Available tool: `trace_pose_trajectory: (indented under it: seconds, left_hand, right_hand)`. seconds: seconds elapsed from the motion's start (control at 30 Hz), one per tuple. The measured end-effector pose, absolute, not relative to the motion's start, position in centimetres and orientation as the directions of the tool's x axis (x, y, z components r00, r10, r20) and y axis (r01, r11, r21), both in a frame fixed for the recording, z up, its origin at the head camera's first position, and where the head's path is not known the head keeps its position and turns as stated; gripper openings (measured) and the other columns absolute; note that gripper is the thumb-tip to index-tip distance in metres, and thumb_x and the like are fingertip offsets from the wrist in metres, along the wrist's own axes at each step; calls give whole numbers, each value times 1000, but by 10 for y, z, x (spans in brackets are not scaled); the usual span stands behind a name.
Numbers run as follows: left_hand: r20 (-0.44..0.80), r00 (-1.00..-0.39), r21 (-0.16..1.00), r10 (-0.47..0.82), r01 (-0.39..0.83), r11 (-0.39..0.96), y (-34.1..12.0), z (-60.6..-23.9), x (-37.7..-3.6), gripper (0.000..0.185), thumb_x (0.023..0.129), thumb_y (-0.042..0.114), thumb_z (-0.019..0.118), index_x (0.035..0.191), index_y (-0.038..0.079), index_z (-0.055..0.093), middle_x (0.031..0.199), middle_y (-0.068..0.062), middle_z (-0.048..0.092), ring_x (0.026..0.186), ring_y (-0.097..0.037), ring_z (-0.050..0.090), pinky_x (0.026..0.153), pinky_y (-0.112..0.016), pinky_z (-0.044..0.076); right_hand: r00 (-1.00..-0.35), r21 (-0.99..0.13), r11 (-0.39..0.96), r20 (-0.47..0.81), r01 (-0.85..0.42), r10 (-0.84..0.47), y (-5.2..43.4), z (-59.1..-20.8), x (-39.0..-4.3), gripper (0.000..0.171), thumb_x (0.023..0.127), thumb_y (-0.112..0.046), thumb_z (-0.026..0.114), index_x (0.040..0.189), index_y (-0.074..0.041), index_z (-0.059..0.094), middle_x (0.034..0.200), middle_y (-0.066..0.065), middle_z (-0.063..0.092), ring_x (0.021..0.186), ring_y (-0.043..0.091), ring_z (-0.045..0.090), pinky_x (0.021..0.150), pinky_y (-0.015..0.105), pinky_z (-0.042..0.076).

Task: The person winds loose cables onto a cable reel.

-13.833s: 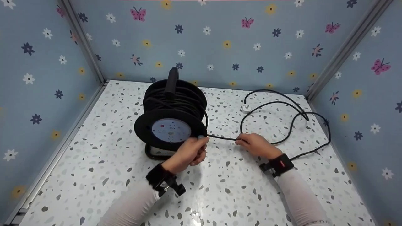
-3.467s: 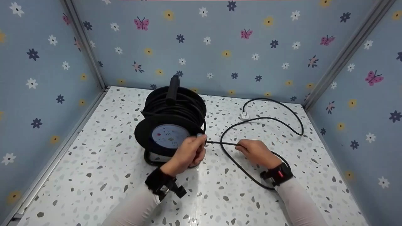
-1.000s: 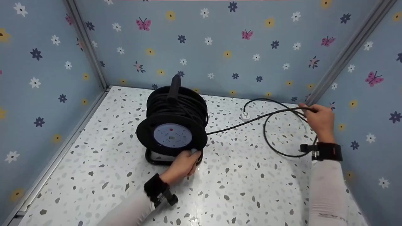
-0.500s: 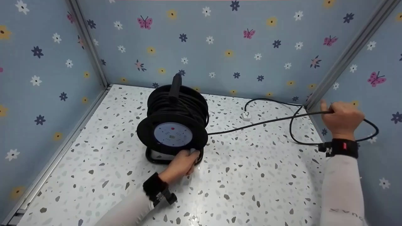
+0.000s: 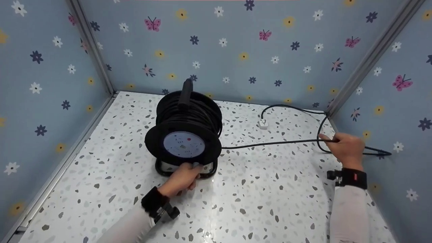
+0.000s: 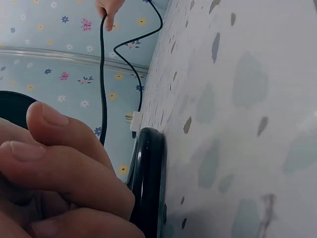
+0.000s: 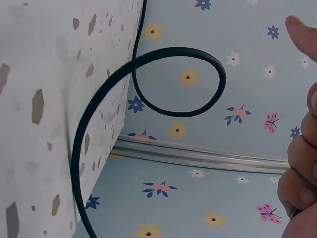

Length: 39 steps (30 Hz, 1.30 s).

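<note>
right grip curled round cable near right wall — left grip clasping reel rim

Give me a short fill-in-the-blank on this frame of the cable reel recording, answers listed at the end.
1. The right hand holds the black ____ near the right wall.
2. The left hand rests at the bottom front of the cable reel, whose flanges are coloured ____.
3. The white plug lies on the speckled floor, to the ____ of the reel in the head view.

Missing words: cable; black; right
</note>
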<state>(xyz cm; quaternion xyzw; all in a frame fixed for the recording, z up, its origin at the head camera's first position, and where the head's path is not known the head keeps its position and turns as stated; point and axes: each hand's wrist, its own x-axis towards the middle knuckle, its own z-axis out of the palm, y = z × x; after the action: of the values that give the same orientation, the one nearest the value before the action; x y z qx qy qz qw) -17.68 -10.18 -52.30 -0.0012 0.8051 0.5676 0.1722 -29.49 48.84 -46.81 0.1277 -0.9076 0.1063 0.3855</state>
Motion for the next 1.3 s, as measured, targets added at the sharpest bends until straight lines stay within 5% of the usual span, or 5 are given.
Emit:
trace_pose_trajectory:
  seconds: [0.1, 0.2, 0.53, 0.8, 1.3]
  left_hand:
    - [-287, -935, 919, 207, -208, 335, -110, -526, -176, 53, 116, 42, 56, 88, 0, 68, 53, 1, 51, 42, -11, 38, 37, -26, 30]
    - [-279, -936, 928, 216, -205, 311, -118, -528, -175, 51, 116, 39, 56, 87, -1, 67, 54, 2, 51, 42, -11, 39, 38, -25, 33]
    - [-292, -938, 933, 188, -236, 272, -138, -528, -173, 49, 115, 37, 57, 78, 6, 65, 54, 3, 51, 41, -10, 41, 39, -24, 30]
    - [-337, -914, 941, 224, -319, 114, -155, -523, -172, 40, 112, 31, 65, 83, 2, 64, 57, 2, 51, 43, -9, 39, 40, -24, 30]
    - [-337, -923, 927, 185, -290, 238, -177, -522, -178, 41, 110, 35, 63, 84, 3, 63, 57, 3, 52, 44, -7, 39, 39, -21, 28]
  right_hand:
    - [-716, -165, 940, 689, -299, -107, 482, -474, -289, 67, 86, -55, 94, 51, -19, 50, 49, -8, 38, 44, 21, 43, 49, 34, 25]
    - [-750, -177, 941, 653, -290, -108, 476, -476, -288, 61, 78, -40, 102, 52, -18, 51, 50, -8, 39, 45, 23, 46, 50, 36, 27]
    - [-800, -188, 920, 572, -344, -182, 464, -480, -291, 52, 79, -32, 102, 56, -17, 59, 49, -2, 51, 46, 22, 49, 50, 36, 29]
    - [-815, -187, 910, 535, -369, -221, 454, -487, -292, 50, 78, -31, 103, 60, -17, 58, 54, 0, 56, 51, 24, 54, 52, 37, 34]
    - [-815, -162, 889, 496, -428, -301, 433, -489, -294, 44, 83, -30, 100, 65, -15, 63, 56, -1, 58, 52, 24, 57, 52, 41, 39]
